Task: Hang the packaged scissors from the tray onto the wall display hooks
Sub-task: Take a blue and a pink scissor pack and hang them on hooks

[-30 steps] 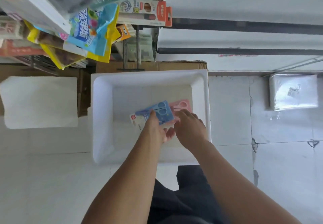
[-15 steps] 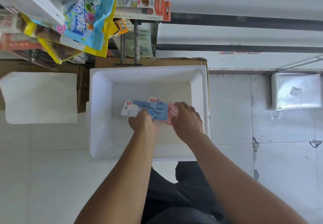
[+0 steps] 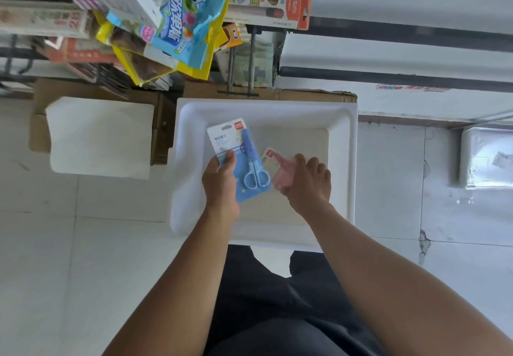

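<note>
Blue scissors pack [image 3: 241, 158] now upright, left grip [image 3: 220, 180].

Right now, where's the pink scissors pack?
In the head view, the pink scissors pack lies in the white tray, right of centre, under the right hand's fingers and just right of the blue scissors pack held by the left hand.

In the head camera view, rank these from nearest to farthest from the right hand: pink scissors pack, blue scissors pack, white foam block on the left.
From the right hand:
1. Pink scissors pack, under its fingers in the tray.
2. Blue scissors pack, just left, held by the left hand.
3. White foam block, far left, outside the tray.
</note>
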`<state>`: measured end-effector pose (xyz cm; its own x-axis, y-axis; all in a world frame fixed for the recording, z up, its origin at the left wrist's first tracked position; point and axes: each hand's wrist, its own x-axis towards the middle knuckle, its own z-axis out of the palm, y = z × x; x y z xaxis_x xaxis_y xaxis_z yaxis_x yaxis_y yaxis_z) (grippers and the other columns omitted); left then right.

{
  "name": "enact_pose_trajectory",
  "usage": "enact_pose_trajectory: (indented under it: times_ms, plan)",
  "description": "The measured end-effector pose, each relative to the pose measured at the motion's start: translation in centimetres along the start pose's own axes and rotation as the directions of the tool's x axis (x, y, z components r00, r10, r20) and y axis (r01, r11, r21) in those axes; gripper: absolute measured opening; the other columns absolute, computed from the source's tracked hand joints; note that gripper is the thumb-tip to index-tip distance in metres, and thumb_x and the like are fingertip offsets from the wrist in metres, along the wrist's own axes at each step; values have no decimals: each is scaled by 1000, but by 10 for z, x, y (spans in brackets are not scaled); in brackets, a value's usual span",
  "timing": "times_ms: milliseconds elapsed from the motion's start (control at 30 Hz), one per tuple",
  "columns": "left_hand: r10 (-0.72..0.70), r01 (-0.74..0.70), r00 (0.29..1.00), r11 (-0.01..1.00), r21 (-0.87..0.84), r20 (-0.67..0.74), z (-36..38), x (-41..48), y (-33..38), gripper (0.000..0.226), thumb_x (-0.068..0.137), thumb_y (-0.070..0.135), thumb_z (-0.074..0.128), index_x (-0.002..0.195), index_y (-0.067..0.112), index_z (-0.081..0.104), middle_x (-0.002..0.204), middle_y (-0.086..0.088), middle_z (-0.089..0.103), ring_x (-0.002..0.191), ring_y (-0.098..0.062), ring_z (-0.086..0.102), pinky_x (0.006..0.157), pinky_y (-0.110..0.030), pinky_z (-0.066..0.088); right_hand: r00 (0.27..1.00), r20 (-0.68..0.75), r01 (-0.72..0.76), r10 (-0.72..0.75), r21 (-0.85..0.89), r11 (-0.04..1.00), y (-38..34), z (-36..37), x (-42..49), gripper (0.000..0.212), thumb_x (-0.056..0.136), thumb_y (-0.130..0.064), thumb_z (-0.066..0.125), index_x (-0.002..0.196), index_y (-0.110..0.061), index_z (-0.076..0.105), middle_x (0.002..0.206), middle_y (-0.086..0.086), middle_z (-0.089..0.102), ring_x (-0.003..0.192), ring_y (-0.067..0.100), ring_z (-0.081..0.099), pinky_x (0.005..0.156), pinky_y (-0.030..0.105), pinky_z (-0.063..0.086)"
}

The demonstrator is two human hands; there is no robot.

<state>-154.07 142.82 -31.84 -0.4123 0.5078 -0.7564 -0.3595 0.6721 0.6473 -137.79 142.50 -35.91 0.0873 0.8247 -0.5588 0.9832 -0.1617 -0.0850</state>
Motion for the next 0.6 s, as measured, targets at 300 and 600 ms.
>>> enact_pose_trajectory:
  times_ms: [300, 600]
  plan:
    - [185, -201, 976, 968, 148, 118, -13, -26, 25, 21, 95, 24, 63, 112, 16, 71, 102, 2, 73, 95, -18, 68, 73, -28, 53, 989, 147, -121, 21, 714, 690, -2, -54, -27, 5, 93, -15, 52, 90, -12, 51, 74, 0, 58, 62, 19, 54, 44, 22, 40]
    - [393, -412, 865, 911, -6, 314, -35, -85, 90, 24, 83, 12, 68, 101, 25, 75, 106, 1, 77, 96, -16, 72, 76, -26, 55, 992, -80, 63, 101, 985, 162, -26, -137, -96, 21, 96, -9, 63, 110, 6, 58, 88, 15, 69, 55, 2, 66, 54, 15, 52]
